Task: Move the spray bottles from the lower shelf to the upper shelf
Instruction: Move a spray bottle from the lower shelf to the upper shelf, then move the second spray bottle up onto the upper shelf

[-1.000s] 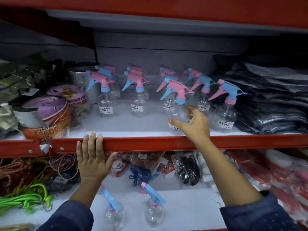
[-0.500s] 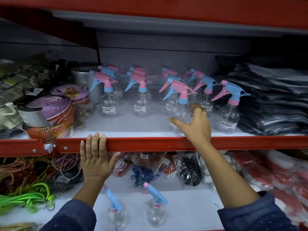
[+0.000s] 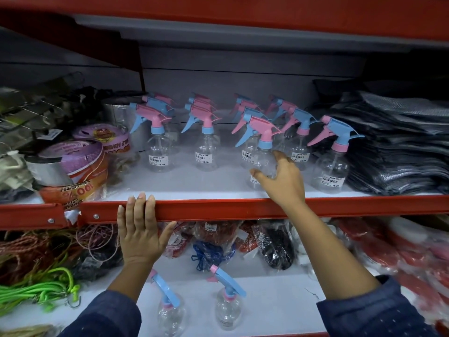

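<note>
Right hand (image 3: 281, 181): up on the upper shelf (image 3: 243, 207), fingers spread loosely around a clear spray bottle (image 3: 263, 156) with a pink head, thumb on the label side, not clamped tight.
Left hand (image 3: 139, 229): flat against the red front edge of the upper shelf, fingers together and straight, holding nothing.
Upper shelf: four rows of spray bottles already standing there, upright.
Lower shelf (image 3: 274, 310): two spray bottles (image 3: 226, 302) left, blue heads, near the front, between the arms.
</note>
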{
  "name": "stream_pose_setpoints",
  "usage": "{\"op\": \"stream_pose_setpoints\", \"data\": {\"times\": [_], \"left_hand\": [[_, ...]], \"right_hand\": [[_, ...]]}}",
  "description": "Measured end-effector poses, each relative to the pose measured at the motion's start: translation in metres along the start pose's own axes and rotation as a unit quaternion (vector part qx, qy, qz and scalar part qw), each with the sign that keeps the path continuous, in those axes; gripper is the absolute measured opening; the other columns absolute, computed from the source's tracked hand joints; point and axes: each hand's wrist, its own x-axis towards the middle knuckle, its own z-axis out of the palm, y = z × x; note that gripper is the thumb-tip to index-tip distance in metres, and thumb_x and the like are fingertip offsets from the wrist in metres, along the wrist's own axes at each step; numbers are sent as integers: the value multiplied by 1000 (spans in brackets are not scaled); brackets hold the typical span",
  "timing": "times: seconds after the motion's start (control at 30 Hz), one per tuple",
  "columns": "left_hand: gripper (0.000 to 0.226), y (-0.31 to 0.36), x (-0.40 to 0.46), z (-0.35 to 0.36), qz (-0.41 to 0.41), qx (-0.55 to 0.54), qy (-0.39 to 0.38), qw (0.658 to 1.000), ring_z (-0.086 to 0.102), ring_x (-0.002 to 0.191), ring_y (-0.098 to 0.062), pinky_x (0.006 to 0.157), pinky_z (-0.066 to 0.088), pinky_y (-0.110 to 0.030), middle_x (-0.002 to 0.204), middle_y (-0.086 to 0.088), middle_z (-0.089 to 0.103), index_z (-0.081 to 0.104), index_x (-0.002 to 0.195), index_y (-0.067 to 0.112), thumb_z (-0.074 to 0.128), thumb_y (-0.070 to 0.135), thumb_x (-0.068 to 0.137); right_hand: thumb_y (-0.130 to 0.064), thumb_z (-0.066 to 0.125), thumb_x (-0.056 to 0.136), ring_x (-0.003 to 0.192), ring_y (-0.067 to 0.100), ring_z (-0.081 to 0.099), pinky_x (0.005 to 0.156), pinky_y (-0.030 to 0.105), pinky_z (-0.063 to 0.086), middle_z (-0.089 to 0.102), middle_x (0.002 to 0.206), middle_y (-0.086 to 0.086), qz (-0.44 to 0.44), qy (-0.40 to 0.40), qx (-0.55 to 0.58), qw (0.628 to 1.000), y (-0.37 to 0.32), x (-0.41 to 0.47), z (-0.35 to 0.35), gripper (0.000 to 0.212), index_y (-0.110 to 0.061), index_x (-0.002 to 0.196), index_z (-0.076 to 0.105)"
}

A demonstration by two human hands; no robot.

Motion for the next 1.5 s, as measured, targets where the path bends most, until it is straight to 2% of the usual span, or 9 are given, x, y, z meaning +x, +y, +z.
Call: {"op": "stream_pose_setpoints", "data": {"times": [0.17,0.23,0.33,0.47,0.73,0.93,1.13,1.27,1.5], "left_hand": [[68,0,-1,0,2,3,-2,1000,2,148,-20,120,3,-43,142,-18,29,26,141,5,25,57,98],[68,0,-1,1,5,5,2,1000,2,148,-20,120,3,-43,142,-18,29,26,141,5,25,57,98],[68,0,-1,2,8,10,8,1000,2,148,-20,120,3,-43,142,-18,29,26,141,4,26,57,98],[67,1,-1,0,13,14,12,1000,0,148,-19,120,3,-43,143,-19,26,25,141,4,27,56,98],[68,0,-3,3,28,34,25,999,12,140,-32,120,1,-41,144,-18,24,25,141,3,27,55,98],[68,-1,-3,6,37,44,37,998,19,136,-39,120,3,-41,144,-18,26,22,142,4,26,54,96],[69,1,-3,7,30,56,44,997,28,130,-43,119,3,-40,137,-28,42,26,138,0,24,53,95],[68,1,-3,7,24,61,46,997,30,127,-43,118,1,-37,133,-33,45,27,136,0,23,54,94],[70,1,-3,8,15,65,36,997,30,127,-42,118,1,-37,133,-32,47,27,136,1,20,56,93]], "right_hand": [[-60,57,82,105,25,56,69,29,42,50,129,9,-26,34,-40,998,2,-18,-2,72,-11,131,42],[-61,50,87,124,22,48,82,31,46,43,143,7,-75,68,-52,993,4,-34,-2,72,-13,139,37],[-53,50,92,142,22,28,110,36,33,33,153,9,-153,97,-65,981,11,-62,0,73,-11,147,28],[-51,49,93,144,28,24,116,42,25,31,154,14,-206,105,-110,967,31,-100,12,71,-7,146,32],[-45,45,96,143,33,25,115,48,26,29,153,19,-210,16,-98,973,83,-187,54,66,-2,145,32],[-50,46,94,142,30,29,112,45,31,33,152,17,-150,-92,-54,983,120,-245,85,69,-3,144,34],[-53,59,85,130,30,45,108,38,37,49,140,19,-72,-171,2,983,132,-275,118,79,4,137,40],[-53,66,80,124,23,48,97,21,37,51,135,10,-7,-202,46,978,124,-273,133,80,-7,139,37],[-47,70,79,113,19,53,80,24,41,52,128,0,65,-197,77,975,111,-267,142,73,-19,137,36]]}}
